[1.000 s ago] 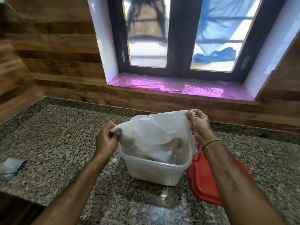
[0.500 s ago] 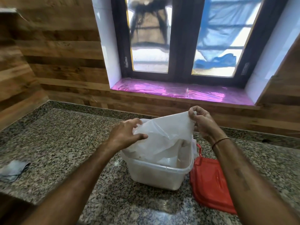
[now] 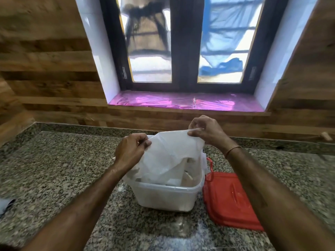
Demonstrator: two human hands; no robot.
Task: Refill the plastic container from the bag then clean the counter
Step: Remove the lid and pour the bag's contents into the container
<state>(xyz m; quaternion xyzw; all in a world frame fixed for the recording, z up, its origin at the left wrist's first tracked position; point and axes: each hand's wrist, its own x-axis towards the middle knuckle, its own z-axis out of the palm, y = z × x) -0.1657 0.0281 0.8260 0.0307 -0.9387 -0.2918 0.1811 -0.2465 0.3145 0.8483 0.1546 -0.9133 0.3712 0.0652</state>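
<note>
Speckled granite tabletop (image 3: 63,169) fills the lower view and meets a wood-panelled wall at its far edge. Above that edge is a dark-framed window (image 3: 184,42), its sill (image 3: 163,102) covered in pink film. The plastic container (image 3: 163,198) is translucent and lidless. It stands upright about midway between the left and right edges of the tabletop. The white bag (image 3: 168,156) has its lower part down inside the container, while its upper part rises above the rim, spread between the two hands. What is inside the container under the bag: cannot tell, view is blurred. A red lid (image 3: 230,200) lies flat on the tabletop just beside the container's right wall; whether they touch cannot be told. Left hand (image 3: 130,151) has fingers curled and pinching the bag's top edge on the left, above the container's left rim. Right hand (image 3: 204,131) has fingers and thumb pinched on the bag's top right corner, held higher than the left hand and above the container's far right corner. A thin thread band (image 3: 233,150) sits on the right wrist. A pale cloth (image 3: 4,205) lies at the tabletop's left edge, partly cut off and well apart from the container.
</note>
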